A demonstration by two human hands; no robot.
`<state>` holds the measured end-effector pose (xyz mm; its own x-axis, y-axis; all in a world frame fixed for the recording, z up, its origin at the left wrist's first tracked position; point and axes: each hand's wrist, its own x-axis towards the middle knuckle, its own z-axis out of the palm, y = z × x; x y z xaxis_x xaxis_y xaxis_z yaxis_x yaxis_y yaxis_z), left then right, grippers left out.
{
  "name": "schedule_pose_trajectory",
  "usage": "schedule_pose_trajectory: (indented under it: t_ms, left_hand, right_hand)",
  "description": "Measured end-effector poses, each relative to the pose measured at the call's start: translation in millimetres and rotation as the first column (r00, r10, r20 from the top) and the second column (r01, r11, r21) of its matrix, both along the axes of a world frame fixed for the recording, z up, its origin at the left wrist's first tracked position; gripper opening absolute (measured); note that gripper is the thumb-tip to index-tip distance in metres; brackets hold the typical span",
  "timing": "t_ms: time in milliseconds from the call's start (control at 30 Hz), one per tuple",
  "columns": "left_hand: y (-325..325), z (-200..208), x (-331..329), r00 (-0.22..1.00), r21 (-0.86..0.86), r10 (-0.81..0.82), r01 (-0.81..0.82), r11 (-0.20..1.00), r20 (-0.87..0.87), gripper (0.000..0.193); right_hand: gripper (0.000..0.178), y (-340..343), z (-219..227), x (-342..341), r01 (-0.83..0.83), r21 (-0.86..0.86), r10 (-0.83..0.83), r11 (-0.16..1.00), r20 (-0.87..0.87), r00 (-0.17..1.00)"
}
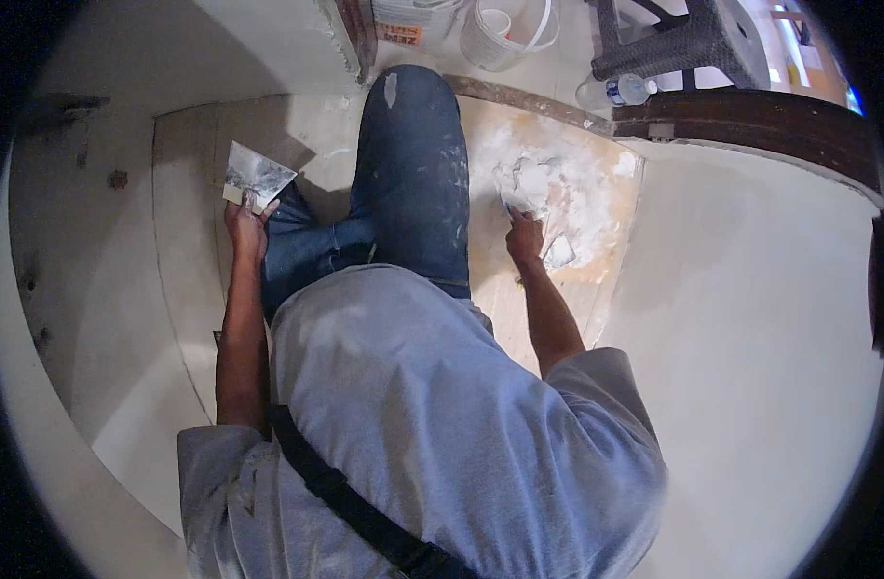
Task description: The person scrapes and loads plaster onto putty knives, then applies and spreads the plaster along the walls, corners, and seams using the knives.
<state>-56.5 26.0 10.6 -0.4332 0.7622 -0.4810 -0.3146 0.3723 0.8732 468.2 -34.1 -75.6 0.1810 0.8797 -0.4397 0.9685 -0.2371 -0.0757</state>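
My left hand (247, 224) grips a wide putty knife (260, 172), its flat blade pointing away from me and smeared with white and grey. It is held beside my left knee. My right hand (526, 237) is closed around a slim tool, of which only a short piece shows at the fingers, so I cannot tell its exact kind. That tool meets the near edge of a heap of white plaster (533, 180) spread over a tan board (591, 214). A smaller white lump (559, 253) lies just right of my right wrist.
Pale walls rise on both sides. Beyond my knee stand a white bucket (490, 50) with a handle and another tub (415, 13). A clear plastic bottle (617, 92) lies near a dark stool (717, 48). Dark wooden trim (750, 118) runs along the far right.
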Motion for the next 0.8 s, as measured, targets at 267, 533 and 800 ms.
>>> schedule_pose_trajectory:
  t_ms: [267,533,800]
  left_hand:
    - [-5.4,-5.9,7.0,0.998,0.058,0.041,-0.043,0.997,0.042,0.033]
    - [-2.0,-8.5,2.7,0.996,0.035,0.053,-0.056,0.998,0.069,0.033]
    - [-4.9,-2.4,8.7,0.998,0.044,0.057,-0.058,0.997,0.027,0.036]
  right_hand:
    - [0.043,3.6,-18.1,8.6,0.053,0.316,-0.092,0.947,0.11,0.99]
    - [0.046,22.4,6.0,34.6,-0.008,-0.102,0.003,0.995,-0.049,0.999]
    - [0.05,11.1,-6.8,2.1,-0.03,-0.019,0.031,0.999,0.057,0.998]
